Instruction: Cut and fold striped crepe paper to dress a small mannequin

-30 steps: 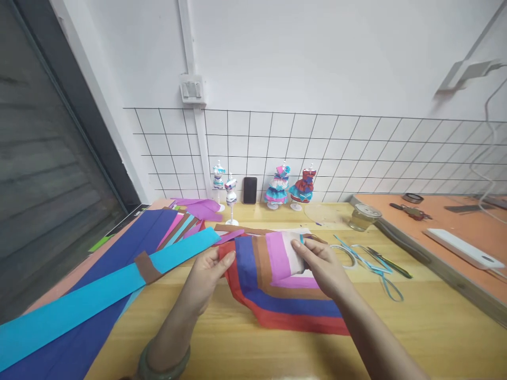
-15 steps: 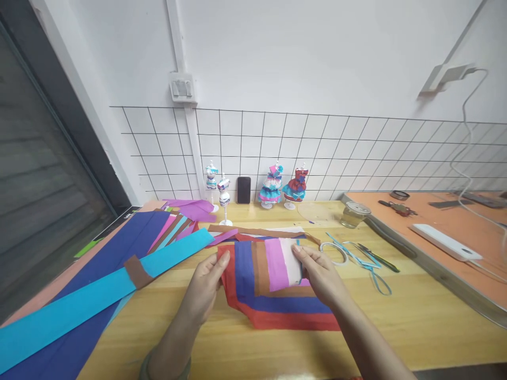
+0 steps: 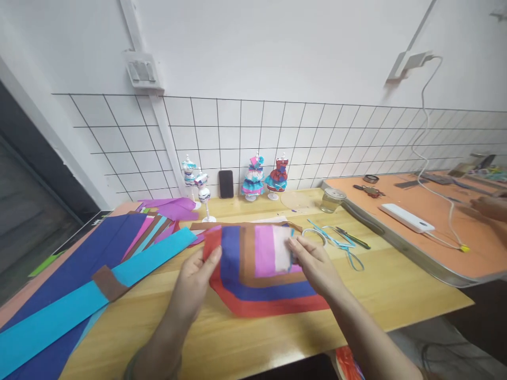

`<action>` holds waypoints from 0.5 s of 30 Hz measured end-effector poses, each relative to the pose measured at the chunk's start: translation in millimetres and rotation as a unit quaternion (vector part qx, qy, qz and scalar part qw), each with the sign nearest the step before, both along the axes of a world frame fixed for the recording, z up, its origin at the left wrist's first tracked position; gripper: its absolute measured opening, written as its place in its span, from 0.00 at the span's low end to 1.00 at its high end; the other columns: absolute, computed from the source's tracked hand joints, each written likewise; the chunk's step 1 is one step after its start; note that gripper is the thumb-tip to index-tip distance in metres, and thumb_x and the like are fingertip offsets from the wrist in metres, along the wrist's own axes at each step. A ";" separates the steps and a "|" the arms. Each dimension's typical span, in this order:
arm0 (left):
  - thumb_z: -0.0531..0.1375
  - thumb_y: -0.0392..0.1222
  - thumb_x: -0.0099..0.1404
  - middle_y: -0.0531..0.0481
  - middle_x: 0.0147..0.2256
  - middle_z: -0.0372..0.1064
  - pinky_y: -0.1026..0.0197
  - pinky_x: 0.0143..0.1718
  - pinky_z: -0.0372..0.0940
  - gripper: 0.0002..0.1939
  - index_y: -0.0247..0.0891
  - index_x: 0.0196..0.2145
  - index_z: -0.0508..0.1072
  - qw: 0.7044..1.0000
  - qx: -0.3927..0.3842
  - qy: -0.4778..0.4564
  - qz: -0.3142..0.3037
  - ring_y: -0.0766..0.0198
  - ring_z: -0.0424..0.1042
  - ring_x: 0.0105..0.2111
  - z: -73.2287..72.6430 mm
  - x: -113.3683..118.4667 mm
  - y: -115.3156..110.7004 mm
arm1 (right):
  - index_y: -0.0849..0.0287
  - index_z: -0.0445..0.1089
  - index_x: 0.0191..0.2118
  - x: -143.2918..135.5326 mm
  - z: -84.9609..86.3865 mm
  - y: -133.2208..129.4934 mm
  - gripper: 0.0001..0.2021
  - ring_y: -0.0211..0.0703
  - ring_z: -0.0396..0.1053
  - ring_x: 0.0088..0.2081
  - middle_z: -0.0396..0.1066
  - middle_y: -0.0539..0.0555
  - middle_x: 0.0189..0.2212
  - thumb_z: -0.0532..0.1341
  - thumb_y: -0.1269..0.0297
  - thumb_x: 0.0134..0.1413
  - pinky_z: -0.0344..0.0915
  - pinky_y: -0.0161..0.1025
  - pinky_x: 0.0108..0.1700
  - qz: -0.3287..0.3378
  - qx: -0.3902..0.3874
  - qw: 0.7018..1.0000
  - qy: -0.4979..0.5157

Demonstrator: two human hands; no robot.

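Note:
A striped sheet of layered paper or cloth point(image 3: 247, 252), in red, blue, brown, pink and white bands, hangs between my hands above the wooden table. My left hand point(image 3: 200, 274) pinches its red left edge between thumb and fingers. At the white right end, beside a narrow teal edge, my right hand point(image 3: 312, 261) grips it with thumb and fingertips. The sheet's lower part bends round to the right, showing blue and red bands, and passes behind my right forearm.
Blue strips point(image 3: 142, 269) and purple sheets point(image 3: 174, 209) lie left. Behind stand small dressed mannequins point(image 3: 252, 179) and a phone point(image 3: 226, 184). A glass jar point(image 3: 332, 200), cords and a cutter point(image 3: 353, 238) lie right. Another person's hand point(image 3: 489, 207) is over the orange table point(image 3: 435, 206).
The view has turned to the right, bringing another person's hand and more of the orange table into sight. Both my hands still hold the striped sheet, its left end slightly more raised.

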State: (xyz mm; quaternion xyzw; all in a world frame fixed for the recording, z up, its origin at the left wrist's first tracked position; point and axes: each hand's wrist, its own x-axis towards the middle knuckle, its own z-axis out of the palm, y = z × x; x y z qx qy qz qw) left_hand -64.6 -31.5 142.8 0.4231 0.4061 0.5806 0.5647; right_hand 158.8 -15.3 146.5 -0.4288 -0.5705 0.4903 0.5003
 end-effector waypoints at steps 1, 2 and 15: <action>0.61 0.47 0.53 0.46 0.38 0.74 0.55 0.41 0.67 0.20 0.36 0.43 0.71 0.999 0.023 -0.008 0.035 0.53 0.71 0.41 8.2 -5.5 3.0 | 0.58 0.66 0.31 -1.9 7.8 1.5 0.15 0.37 0.65 0.28 0.65 0.49 0.24 0.55 0.51 0.52 0.65 0.36 0.33 0.024 0.030 0.999 -0.013; 0.62 0.47 0.53 0.47 0.38 0.74 0.55 0.43 0.66 0.20 0.37 0.43 0.71 0.996 0.047 -0.016 0.072 0.54 0.71 0.41 17.4 -11.6 5.3 | 0.57 0.67 0.38 -3.6 14.0 3.4 0.15 0.40 0.67 0.34 0.68 0.51 0.30 0.56 0.51 0.51 0.65 0.38 0.39 0.051 0.054 0.997 -0.023; 0.58 0.36 0.59 0.49 0.42 0.72 0.50 0.54 0.54 0.13 0.32 0.43 0.68 0.909 0.282 -0.029 0.306 0.62 0.66 0.46 94.9 -101.8 31.4 | 0.60 0.51 0.59 -8.0 -77.0 31.3 0.37 0.52 0.52 0.57 0.54 0.62 0.57 0.63 0.57 0.43 0.48 0.52 0.57 0.121 0.066 0.944 -0.299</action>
